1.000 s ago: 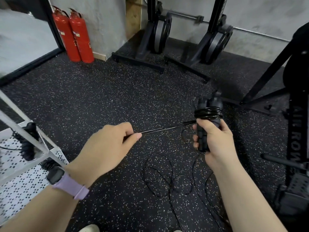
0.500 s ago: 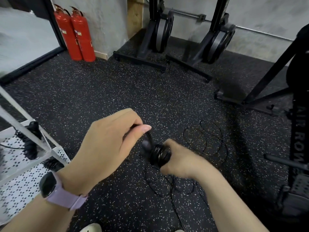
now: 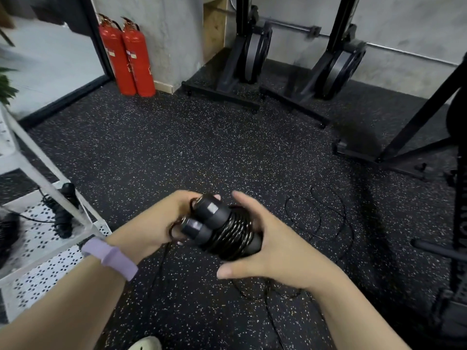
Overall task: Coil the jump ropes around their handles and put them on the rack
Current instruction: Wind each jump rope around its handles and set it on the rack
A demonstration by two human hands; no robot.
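A black jump rope (image 3: 222,228) with its two handles side by side and cord wound round them sits between my hands at the centre. My left hand (image 3: 156,223) curls round the handle ends and the cord there. My right hand (image 3: 275,246) cups the wound part from the right, thumb and index finger spread. Loose black cord (image 3: 318,218) still lies in loops on the floor to the right and below. A white perforated rack (image 3: 45,246) stands at the left, with another coiled black rope (image 3: 63,213) on its shelf.
Two red fire extinguishers (image 3: 127,56) stand by the wall at the back left. Black weight-plate stands (image 3: 250,64) line the back wall. A black machine frame (image 3: 429,137) fills the right side. The floor is dark speckled rubber. A light shoe tip (image 3: 146,344) shows at the bottom.
My hands came together: the right hand brought the handles down from the right, more cord is wound on, and both hands now hold the bundle. The view has tilted slightly.
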